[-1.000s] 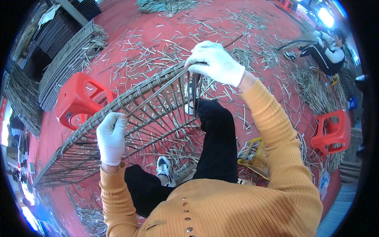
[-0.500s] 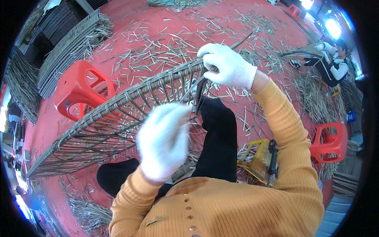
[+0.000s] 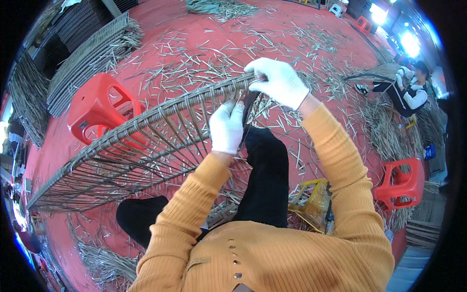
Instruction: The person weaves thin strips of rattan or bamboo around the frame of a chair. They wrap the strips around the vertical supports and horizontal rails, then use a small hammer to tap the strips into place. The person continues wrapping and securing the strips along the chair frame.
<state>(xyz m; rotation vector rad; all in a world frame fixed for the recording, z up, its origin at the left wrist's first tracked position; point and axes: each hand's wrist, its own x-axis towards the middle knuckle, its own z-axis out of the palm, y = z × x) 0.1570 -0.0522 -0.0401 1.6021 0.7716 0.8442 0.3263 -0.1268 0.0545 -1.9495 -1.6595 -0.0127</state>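
A long woven wicker frame [image 3: 160,113] with a wrapped rim and open spokes slants from the lower left up to my hands. My white-gloved right hand [image 3: 281,83] is closed over the upper right end of its rim, thumb below. Just beneath the rim, my gloved left hand [image 3: 226,127] points upward with fingers pinched together by the spokes; what lies between them is too small to make out. A dark upright strip [image 3: 249,104] hangs from the frame's end between the two hands.
A red plastic stool [image 3: 90,104] stands behind the frame, another red stool [image 3: 406,182] at right. Beside my leg is a yellow metal object [image 3: 311,202]. Cut strips litter the red floor [image 3: 165,19]. A person [image 3: 413,92] sits working at far right; stacked woven panels [image 3: 87,65] lean at left.
My left hand has moved up and right, from a blurred swing in front of the frame to the rim's underside. My right hand stays at the rim's end, slightly shifted.
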